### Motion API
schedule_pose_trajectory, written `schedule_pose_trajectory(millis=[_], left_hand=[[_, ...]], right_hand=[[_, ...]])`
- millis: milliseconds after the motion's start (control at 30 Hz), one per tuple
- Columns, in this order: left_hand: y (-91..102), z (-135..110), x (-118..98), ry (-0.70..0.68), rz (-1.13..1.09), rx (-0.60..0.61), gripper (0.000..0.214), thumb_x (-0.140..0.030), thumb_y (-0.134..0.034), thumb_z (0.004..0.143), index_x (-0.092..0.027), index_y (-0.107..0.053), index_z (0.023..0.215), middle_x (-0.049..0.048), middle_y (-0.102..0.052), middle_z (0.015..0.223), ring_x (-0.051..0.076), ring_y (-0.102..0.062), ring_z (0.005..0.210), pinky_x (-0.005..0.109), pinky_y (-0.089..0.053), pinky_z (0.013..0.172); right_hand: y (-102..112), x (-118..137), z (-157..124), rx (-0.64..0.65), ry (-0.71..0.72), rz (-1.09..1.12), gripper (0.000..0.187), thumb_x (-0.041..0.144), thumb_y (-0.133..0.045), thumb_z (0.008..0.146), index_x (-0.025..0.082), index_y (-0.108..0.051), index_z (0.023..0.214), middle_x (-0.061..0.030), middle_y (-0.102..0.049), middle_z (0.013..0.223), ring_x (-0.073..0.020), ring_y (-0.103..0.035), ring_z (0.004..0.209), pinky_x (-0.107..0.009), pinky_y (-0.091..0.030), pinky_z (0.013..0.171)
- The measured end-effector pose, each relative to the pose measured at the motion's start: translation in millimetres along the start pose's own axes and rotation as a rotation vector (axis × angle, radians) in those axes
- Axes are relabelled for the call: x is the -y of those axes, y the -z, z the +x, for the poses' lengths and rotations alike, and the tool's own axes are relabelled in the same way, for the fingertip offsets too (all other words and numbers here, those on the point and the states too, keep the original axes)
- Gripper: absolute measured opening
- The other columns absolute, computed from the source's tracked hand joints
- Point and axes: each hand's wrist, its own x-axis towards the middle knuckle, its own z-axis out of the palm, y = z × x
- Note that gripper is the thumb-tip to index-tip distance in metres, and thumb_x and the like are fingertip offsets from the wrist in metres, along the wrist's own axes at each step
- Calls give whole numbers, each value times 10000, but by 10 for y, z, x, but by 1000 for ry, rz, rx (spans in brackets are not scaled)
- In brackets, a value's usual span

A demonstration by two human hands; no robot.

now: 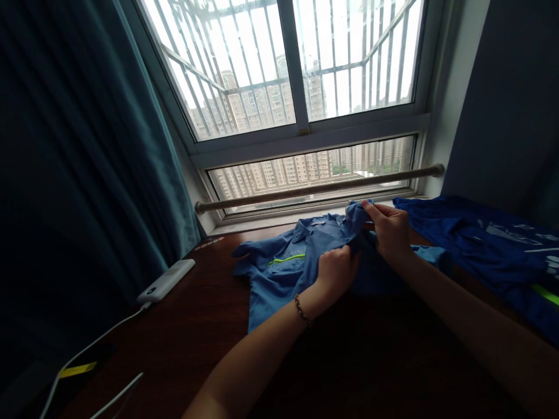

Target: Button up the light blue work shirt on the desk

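Here, from the head view, the blue shirt [288, 267] lies spread flat on the dark worktop [183, 343] so it stays put; the left hand [336, 270] pinches its fabric; the right hand [391, 230] grips a raised fold.

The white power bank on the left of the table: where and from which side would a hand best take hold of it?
Grip the power bank across its long narrow sides near the far end, coming from above. It lies flat on the wooden table, so only the top and side faces are free, and a white cable leaves its near end. Both hands are on the blue shirt.
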Motion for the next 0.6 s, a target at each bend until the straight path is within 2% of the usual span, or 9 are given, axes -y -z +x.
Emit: schedule_pose_trajectory(millis=[167, 300, 367, 467, 533, 600], left_hand=[[271, 151, -24, -47, 22, -188, 122, -306, -551, 773, -204, -505, 724, 42, -495, 725, 193, -505, 750, 271, -353, 723], [329, 222, -32, -47, -10, -133, 91, -269, -550, 762, -195, -538, 710, 27, -542, 763, 163, -505, 746, 264, -376, 727], [298, 282, 44, 81, -183, -41, 90, -262, -574, 738, -182, -549, 705, 12, -550, 697, 139, -517, 669, 251, -405, 662], [231, 396, 281, 447, -607, 112, 94, -221, -606, 704, -157, -537, 706, -17, -523, 585, 94, -507, 519, 217, -422, 538], [194, 449, 485, 636, -807, 157, 83, -177, -602, 700, -148, -525, 690, -25, -512, 552, 73, -498, 474, 199, -429, 510], [167, 465, 678, 708, -875, 185, 71, -147, -584, 708, -140, -531, 661, -15, -522, 538, 70, -503, 466, 194, -441, 509]], right_hand=[[-30, 159, -65, 30, -7, 56, 299, 424, -663, 655, 132, -651, 719, -13, -621, 611, -150, -592, 566, -253, -503, 490], [-35, 136, -55, 148, 24, 62, 291, 402, -622, 711, 142, -658, 839, -41, -654, 754, -174, -617, 714, -290, -525, 628], [-37, 71, -35, 275, 73, 4, 306, 355, -607, 734, 159, -632, 968, -47, -652, 867, -177, -613, 793, -313, -513, 720], [-20, -121, -31, 403, 260, -313, 415, 250, -613, 725, 181, -549, 1130, -63, -622, 991, -192, -589, 877, -344, -480, 805], [20, -329, -59, 488, 461, -602, 359, 187, -579, 741, 181, -569, 1100, -78, -610, 995, -209, -567, 916, -357, -458, 832], [88, -585, -99, 653, 620, -832, 238, 146, -520, 773, 180, -626, 984, -84, -614, 945, -215, -559, 922, -347, -450, 830]])
